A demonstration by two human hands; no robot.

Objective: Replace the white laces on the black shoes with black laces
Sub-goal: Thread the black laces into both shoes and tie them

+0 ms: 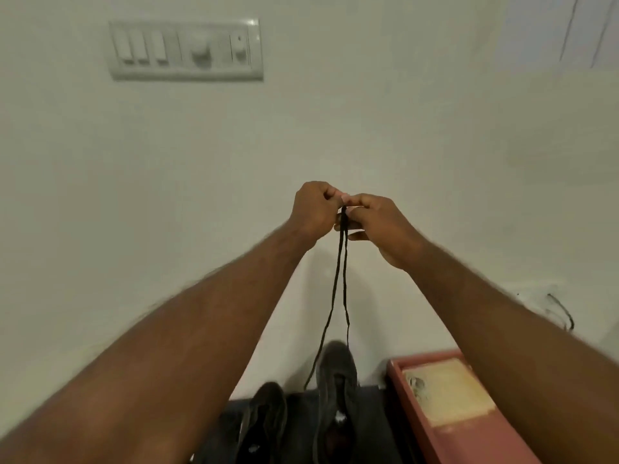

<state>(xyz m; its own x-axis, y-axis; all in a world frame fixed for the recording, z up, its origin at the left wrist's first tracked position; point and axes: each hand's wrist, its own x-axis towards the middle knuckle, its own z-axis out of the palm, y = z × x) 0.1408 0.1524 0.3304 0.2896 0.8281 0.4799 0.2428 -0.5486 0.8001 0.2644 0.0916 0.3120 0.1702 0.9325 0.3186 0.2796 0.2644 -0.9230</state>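
Both arms are stretched up and forward in front of a white wall. My left hand (313, 209) and my right hand (376, 226) meet at the fingertips, both pinching the ends of a black lace (339, 283). The lace hangs down as two strands to the right black shoe (336, 390), which stands on a dark surface. The left black shoe (264, 420) lies beside it, partly hidden by my left forearm. A small white spot shows inside the right shoe.
A pink-red box (432, 433) with a pale yellowish top stands right of the shoes. A white switch panel (186, 48) is on the wall at upper left. A dark scribble (559, 313) marks the wall at right.
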